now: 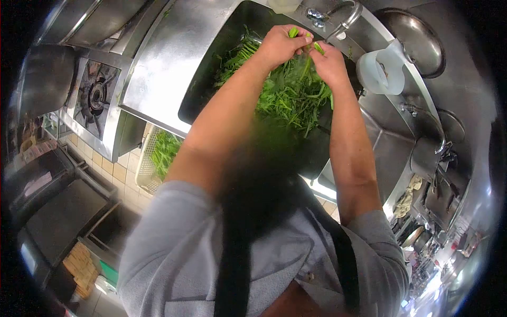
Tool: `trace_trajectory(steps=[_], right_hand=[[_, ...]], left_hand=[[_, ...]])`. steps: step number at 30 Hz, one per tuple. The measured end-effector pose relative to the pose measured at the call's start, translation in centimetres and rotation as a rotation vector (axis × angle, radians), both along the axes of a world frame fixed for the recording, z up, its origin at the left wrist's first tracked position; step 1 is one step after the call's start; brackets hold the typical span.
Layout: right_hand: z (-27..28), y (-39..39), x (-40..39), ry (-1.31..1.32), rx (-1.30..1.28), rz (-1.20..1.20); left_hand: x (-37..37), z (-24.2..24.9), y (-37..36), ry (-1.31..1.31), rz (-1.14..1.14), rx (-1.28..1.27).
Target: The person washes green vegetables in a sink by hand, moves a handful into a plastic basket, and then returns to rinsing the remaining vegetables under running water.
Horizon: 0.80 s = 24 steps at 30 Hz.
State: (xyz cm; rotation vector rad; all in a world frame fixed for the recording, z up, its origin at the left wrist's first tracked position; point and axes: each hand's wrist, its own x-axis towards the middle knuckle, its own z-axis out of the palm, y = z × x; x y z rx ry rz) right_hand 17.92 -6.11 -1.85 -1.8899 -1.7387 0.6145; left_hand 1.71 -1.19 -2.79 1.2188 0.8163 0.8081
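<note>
Your left hand has its thumb and fingers pinched on a piece of green stem, and your right hand is closed around more stems, their pale ends poking up past your fingers. The two hands are close together above the far part of the sink, just beside the tap. Leaves trail down from your right hand toward the heap of leafy greens lying in the sink below your forearms. To the right, a cloudy plastic tub sits near the sink's edge, with a round metal pan beyond it. On your left is the steel counter, then a gas burner. Down on the tiled floor, a pale plastic basket holds more greens, partly hidden by your left arm.
</note>
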Motion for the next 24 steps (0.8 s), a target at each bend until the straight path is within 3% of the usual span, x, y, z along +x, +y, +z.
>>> trace_trajectory(steps=[1, 3, 7, 9, 11, 13, 15, 17, 21, 24], right_hand=[[-0.2, 0.0, 0.0, 0.0, 0.0, 0.001], [-0.5, -0.1, 0.0, 0.432, -0.042, -0.208], [-0.8, 0.2, 1.7, 0.511, -0.102, -0.335], [-0.4, 0.0, 3.0, 0.838, -0.034, -0.483], [-0.3, -0.3, 3.7, 0.824, 0.074, -0.478], [-0.4, -0.4, 4.1, 1.039, 0.059, -0.471], [0.6, -1.3, 3.5, 0.969, -0.005, -0.365], [1.7, -2.2, 1.6, 0.546, -0.249, -0.146], [0.0, -3.5, -0.1, 0.529, -0.447, 0.034], [-0.2, -3.9, -0.3, 0.558, -0.383, -0.095]], left_hand=[[0.1, -0.2, 0.0, -0.028, 0.009, -0.029], [0.3, -0.1, -0.6, -0.055, 0.055, -0.076], [0.6, -1.7, -0.9, -0.231, 0.194, -0.201], [-0.2, -2.1, -0.8, -0.251, 0.217, -0.225], [-0.9, -2.2, -0.6, -0.274, 0.242, -0.246], [-1.1, -2.1, -0.6, -0.352, 0.223, -0.391], [-0.9, -2.4, -0.5, -0.406, 0.187, -0.389], [-0.5, -2.5, -0.6, -0.46, 0.15, -0.385], [0.6, -2.1, -0.8, -0.661, 0.107, -0.46], [0.9, -2.2, -1.4, -0.756, 0.082, -0.481]])
